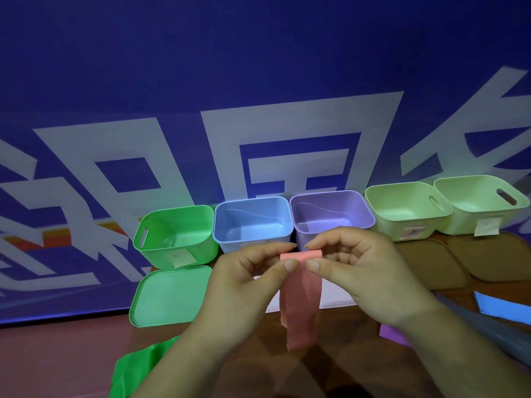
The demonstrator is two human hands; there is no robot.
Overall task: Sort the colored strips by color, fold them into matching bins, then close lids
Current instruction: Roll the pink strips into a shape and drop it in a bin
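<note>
Okay, mid-fold: left hand [253, 271] and right hand [359, 268] are raised in front of the bins, both pinching the top of the pink strip [300, 305]. Each grip is thumb against forefinger, closed on the strip's folded-over upper edge, the other fingers loosely curled. The rest of the strip hangs down free between the wrists, slightly twisted, with its end above the bench [57, 363].

All the bins are open in a row at the back: green bin [161, 254], blue bin [253, 222], purple bin [330, 208], then two pale bins [402, 205] [474, 196]. The green lid [169, 297] lies in front of its bin, a white lid [336, 294] sits partly hidden under the hands, and brown lids [425, 265] lie at the right. A green strip [135, 366] is at lower left. A blue strip [505, 308], a purple strip [393, 334] and a grey strip [474, 326] lie at the right.

To do the fold well, I'd say: keep both pinches level so the crease runs square, roll or fold down in even turns, and untwist the hanging tail first or the bundle goes crooked. Hold it tight until it's over the bin, since a thin strip probably springs open.

No pink bin is visible. The nearer pale bin's label [413, 232] looks pinkish, likely the match, but it's too small to be sure
</note>
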